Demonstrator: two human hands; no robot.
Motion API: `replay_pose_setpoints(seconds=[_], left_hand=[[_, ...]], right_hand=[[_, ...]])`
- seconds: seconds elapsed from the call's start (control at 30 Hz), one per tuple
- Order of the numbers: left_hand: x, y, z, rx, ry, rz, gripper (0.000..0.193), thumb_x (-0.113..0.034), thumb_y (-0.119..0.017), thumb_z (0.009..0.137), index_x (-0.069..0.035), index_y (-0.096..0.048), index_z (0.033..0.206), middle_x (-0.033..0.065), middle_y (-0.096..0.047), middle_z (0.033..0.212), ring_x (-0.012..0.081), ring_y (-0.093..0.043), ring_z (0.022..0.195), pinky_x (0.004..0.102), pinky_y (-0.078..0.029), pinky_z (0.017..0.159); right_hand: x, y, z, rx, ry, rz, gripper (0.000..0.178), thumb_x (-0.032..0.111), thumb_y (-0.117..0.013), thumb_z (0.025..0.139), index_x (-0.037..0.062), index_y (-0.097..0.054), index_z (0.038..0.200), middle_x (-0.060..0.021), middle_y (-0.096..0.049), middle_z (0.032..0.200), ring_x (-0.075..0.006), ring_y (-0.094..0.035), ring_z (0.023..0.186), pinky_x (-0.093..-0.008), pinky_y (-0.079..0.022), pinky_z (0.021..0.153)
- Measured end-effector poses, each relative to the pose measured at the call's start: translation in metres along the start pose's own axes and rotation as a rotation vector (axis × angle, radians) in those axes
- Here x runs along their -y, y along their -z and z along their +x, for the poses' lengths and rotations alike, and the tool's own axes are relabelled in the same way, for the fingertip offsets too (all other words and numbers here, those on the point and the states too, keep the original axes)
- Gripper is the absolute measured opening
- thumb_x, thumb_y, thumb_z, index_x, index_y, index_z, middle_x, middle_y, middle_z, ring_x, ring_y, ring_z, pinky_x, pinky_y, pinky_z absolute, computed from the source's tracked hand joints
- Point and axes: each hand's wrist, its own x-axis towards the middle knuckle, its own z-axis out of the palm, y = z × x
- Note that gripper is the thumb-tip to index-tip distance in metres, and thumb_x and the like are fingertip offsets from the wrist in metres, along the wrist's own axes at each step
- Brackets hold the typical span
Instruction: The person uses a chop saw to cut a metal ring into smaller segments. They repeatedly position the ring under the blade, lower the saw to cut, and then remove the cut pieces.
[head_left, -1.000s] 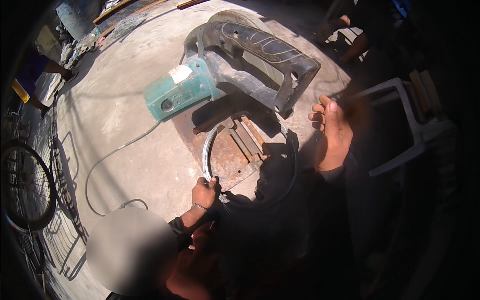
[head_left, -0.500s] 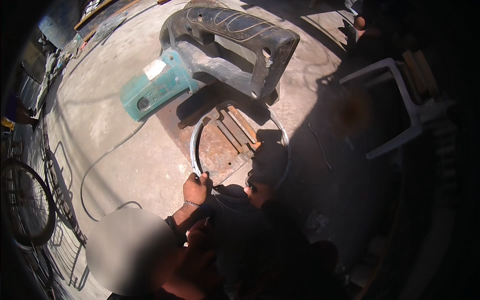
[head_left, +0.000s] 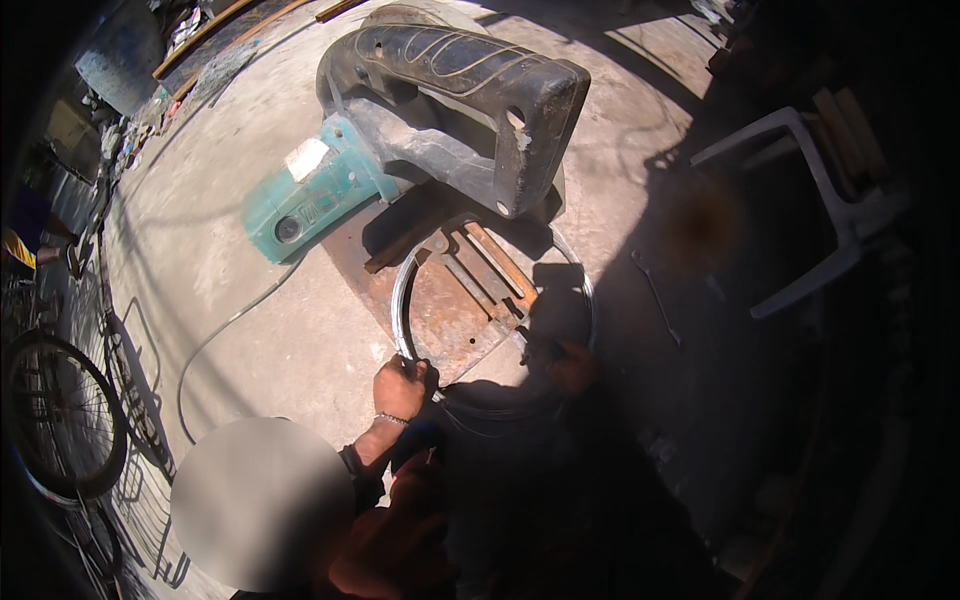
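A coil of silvery wire (head_left: 400,300) forms a large ring in front of me. My left hand (head_left: 402,388) is closed around its near left side, with a bracelet on the wrist. In deep shadow, my right hand (head_left: 572,368) is at the ring's near right part; its fingers are too dark to read. Something dark shows beside its fingertips, but I cannot make out what it is. Beyond and partly under the ring is a cut-off saw with a teal motor (head_left: 320,195), a black handle (head_left: 455,60) and a rusty base plate (head_left: 450,310).
A cable (head_left: 225,335) runs from the motor across the concrete floor. On the right, a wrench (head_left: 656,300) and a pale plastic chair frame (head_left: 830,200) lie in shadow. A bicycle wheel (head_left: 65,415) and part of another person (head_left: 35,235) are at far left. A blurred patch covers the lower left.
My right hand has moved right and slightly away from me, off the ring's near edge. My left hand keeps its hold on the coil. The whole view has shifted a little.
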Motion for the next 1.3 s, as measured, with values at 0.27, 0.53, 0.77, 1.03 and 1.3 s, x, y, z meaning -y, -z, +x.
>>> replay_pose_setpoints(seconds=[0.27, 0.53, 0.77, 1.03, 1.3], left_hand=[[0.000, -0.002, 0.002, -0.020, -0.066, 0.044, 0.027, -0.021, -0.067, 0.085, 0.006, -0.062, 0.090, 0.0282, -0.065, 0.085, 0.0445, -0.064, 0.083, 0.0485, -0.051, 0.076], [0.007, -0.005, 0.012, -0.038, -0.107, 0.119, 0.028, -0.022, -0.066, 0.086, 0.005, -0.062, 0.093, 0.0279, -0.065, 0.086, 0.0448, -0.064, 0.083, 0.0491, -0.051, 0.076], [0.009, -0.002, 0.012, -0.024, -0.068, 0.081, 0.028, -0.023, -0.065, 0.087, 0.003, -0.062, 0.096, 0.0276, -0.065, 0.086, 0.0450, -0.064, 0.084, 0.0494, -0.051, 0.076], [0.018, -0.011, 0.015, -0.314, -0.157, 0.069, 0.053, -0.030, -0.070, 0.087, 0.009, -0.056, 0.121, 0.0278, -0.055, 0.111, 0.0424, -0.056, 0.103, 0.0452, -0.047, 0.090], [-0.067, 0.043, 0.111, -0.258, -0.409, 0.318, 0.047, -0.041, -0.063, 0.091, -0.009, -0.060, 0.124, 0.0215, -0.061, 0.113, 0.0379, -0.056, 0.110, 0.0447, -0.043, 0.093]], right_hand=[[0.026, 0.009, 0.004, -0.349, -0.245, -0.607, 0.063, 0.046, -0.065, 0.085, 0.0006, -0.055, 0.127, -0.0269, -0.056, 0.127, -0.0429, -0.057, 0.116, -0.0486, -0.047, 0.098], [0.011, 0.008, 0.014, -0.290, -0.320, -0.654, 0.060, 0.042, -0.062, 0.088, 0.0006, -0.051, 0.130, -0.0274, -0.057, 0.128, -0.0437, -0.057, 0.117, -0.0492, -0.046, 0.099], [0.008, 0.004, 0.004, -0.370, -0.226, -0.576, 0.056, 0.042, -0.067, 0.085, -0.0026, -0.059, 0.117, -0.0280, -0.061, 0.119, -0.0429, -0.059, 0.113, -0.0486, -0.048, 0.095], [0.073, -0.004, -0.053, -0.443, 0.279, -0.233, 0.057, 0.038, -0.075, 0.079, 0.0005, -0.060, 0.120, -0.0196, -0.066, 0.106, -0.0372, -0.067, 0.093, -0.0434, -0.053, 0.083], [0.067, -0.062, -0.073, -0.669, 0.656, -0.672, 0.062, 0.038, -0.079, 0.072, 0.0048, -0.060, 0.121, -0.0173, -0.058, 0.121, -0.0378, -0.061, 0.099, -0.0453, -0.050, 0.083]])
